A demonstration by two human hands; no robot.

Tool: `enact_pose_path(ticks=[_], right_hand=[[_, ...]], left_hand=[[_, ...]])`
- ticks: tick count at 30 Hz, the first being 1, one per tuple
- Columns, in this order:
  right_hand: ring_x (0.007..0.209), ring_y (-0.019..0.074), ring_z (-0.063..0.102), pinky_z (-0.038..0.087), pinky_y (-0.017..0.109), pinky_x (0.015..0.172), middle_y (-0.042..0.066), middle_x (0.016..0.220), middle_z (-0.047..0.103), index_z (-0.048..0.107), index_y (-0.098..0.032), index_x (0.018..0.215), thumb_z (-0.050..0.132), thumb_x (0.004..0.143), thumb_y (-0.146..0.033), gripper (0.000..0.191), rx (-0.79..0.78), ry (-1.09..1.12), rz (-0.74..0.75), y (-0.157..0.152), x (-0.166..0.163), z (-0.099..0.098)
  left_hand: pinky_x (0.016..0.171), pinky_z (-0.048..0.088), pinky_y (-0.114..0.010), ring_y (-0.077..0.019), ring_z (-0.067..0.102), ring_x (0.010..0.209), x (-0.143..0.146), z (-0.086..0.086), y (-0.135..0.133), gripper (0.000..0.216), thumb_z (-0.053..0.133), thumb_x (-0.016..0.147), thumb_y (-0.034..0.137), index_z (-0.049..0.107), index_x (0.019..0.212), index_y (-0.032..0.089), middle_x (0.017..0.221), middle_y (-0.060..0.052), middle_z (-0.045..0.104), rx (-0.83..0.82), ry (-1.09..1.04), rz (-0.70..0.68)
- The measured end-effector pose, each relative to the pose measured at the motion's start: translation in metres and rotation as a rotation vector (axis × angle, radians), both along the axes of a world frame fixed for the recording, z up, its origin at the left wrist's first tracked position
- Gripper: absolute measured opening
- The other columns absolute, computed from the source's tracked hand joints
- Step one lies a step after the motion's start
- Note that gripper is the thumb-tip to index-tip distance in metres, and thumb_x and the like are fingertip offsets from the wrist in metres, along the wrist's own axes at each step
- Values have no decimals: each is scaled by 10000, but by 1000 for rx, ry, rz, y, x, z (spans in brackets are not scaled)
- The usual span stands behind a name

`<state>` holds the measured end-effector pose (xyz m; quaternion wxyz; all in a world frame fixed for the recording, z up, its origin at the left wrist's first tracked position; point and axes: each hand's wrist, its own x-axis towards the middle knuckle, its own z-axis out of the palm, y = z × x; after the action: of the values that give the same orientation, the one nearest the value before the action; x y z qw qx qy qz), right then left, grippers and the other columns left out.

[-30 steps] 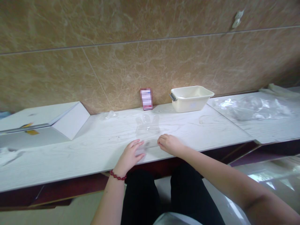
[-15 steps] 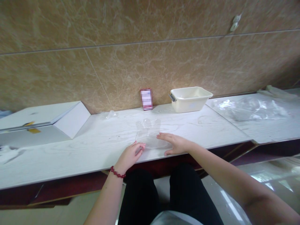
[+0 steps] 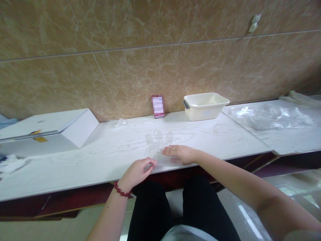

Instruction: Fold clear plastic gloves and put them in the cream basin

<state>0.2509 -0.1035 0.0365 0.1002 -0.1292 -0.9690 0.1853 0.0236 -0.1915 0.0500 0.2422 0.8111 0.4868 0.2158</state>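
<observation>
A clear disposable plastic glove (image 3: pixel 157 141) lies flat on the white tabletop in front of me, its fingers pointing at the wall. At its near left edge my left hand (image 3: pixel 140 170), with a red bead bracelet on the wrist, has thumb and fingertips pinched together on the film. My right hand (image 3: pixel 181 153) rests on the palm part of the glove from the right, its fingers stretched out flat and pointing left. The cuff part is partly hidden beneath that hand.
Against the wall stand a red-edged phone-like card (image 3: pixel 157 106) and a cream plastic tub (image 3: pixel 206 107). A white box (image 3: pixel 50 129) sits at left, with crumpled clear film (image 3: pixel 117 123) beside it. Large clear plastic bags (image 3: pixel 273 117) lie at right.
My right hand has moved left and flattened across the glove. My left hand has shifted slightly down toward the table's front edge, its fingers still pinched.
</observation>
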Motion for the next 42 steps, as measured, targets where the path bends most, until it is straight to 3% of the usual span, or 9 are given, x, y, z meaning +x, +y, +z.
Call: enact_pose_path(ticks=[9,15,20,25,30,36,39,42], right_hand=[[1145,115,339,241,294,964,71,1208,438,379,-168,1211,364,803,-194,409,-103,74,25,-7,2,-1],[1133,126,355,259,299,951,67,1210,436,377,-165,1213,377,790,-186,423,-157,55,32,-15,4,3],[1141,129,344,269,296,940,51,1215,431,360,-186,1225,360,798,-174,427,-188,26,19,-18,6,6],[1099,137,400,313,275,898,30,1216,433,356,-231,1227,357,815,-210,413,-244,-22,-52,-20,10,7],[1017,148,474,344,276,867,17,1176,475,377,-244,1214,324,834,-288,387,-342,12,-194,-16,12,10],[886,150,539,397,307,811,42,980,594,569,-157,996,316,831,-352,359,-593,158,-429,-4,1,6],[822,131,560,446,279,719,56,930,604,546,-150,992,321,836,-344,335,-837,238,-581,0,-8,5],[774,113,572,464,251,665,84,929,593,510,-150,999,322,842,-320,299,-1047,306,-706,3,-15,4]], left_hand=[[806,425,-271,-159,551,912,-2,-3,-7,208,432,759,309,594,861,228,924,0,630,-3,-60,42],[951,302,-355,-183,441,1074,-9,-10,-5,377,540,690,321,525,1053,222,1106,-24,543,33,-57,-32],[990,221,-384,-167,420,1092,-19,-17,3,395,499,718,246,484,1111,214,1158,-32,501,48,-37,-88],[966,272,-375,-154,491,1015,-23,-25,11,272,394,787,255,576,985,218,1050,-16,579,41,-83,-71],[870,386,-317,-163,531,947,-18,-26,17,265,414,766,266,581,959,194,1001,-28,604,35,-129,75],[767,435,-290,-175,568,835,-7,-25,30,294,421,753,388,593,847,168,887,-43,632,-1,-261,347],[712,449,-297,-174,578,766,-4,-26,40,305,438,734,407,584,829,156,829,-46,631,-69,-382,413],[611,466,-284,-166,584,680,-2,-31,49,272,510,683,367,564,826,142,761,-45,622,-247,-553,473]])
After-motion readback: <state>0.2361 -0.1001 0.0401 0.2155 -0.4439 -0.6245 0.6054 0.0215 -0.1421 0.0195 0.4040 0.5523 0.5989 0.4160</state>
